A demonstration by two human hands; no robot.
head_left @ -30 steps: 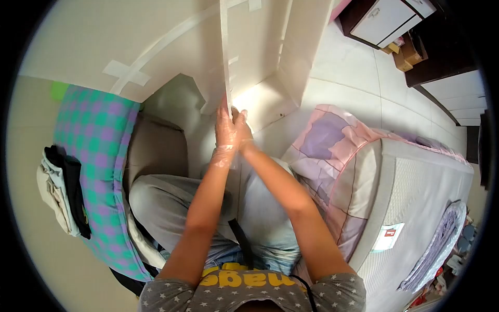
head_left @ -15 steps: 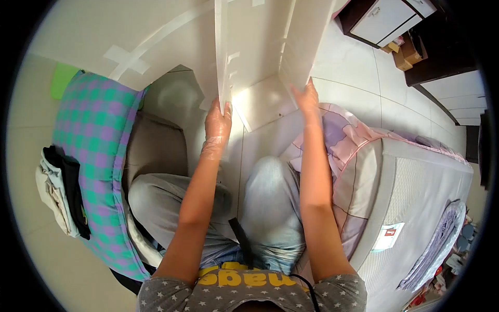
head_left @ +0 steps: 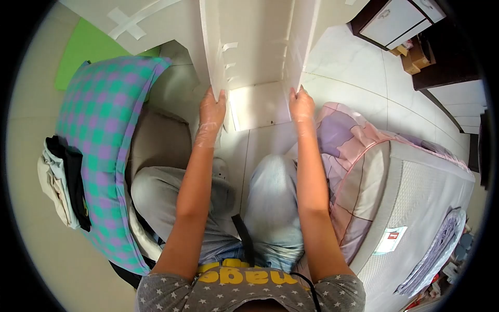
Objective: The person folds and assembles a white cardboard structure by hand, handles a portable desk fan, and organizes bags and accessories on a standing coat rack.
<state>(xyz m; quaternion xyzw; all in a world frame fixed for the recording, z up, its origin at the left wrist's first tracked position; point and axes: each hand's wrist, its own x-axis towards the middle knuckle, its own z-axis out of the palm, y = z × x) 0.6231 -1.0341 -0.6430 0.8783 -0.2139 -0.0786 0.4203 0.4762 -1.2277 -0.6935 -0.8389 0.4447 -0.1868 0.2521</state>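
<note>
A large white panel structure with strips of white tape opens toward me between two upright side panels. The lower edge of its left panel is pinched in my left hand, which has a clear plastic covering over hand and wrist. My right hand grips the edge of the right panel between thumb and fingers. A pale bottom piece lies between the two hands, touching neither.
A checkered green and purple cushion and folded clothes are at left, beside a grey-brown cushion. A pink patterned quilt and grey mattress lie at right. Cabinets stand at upper right.
My right hand has moved away from my left hand and taken hold of the right panel. The structure has shifted left and now faces me more squarely, with my left hand moving along.
</note>
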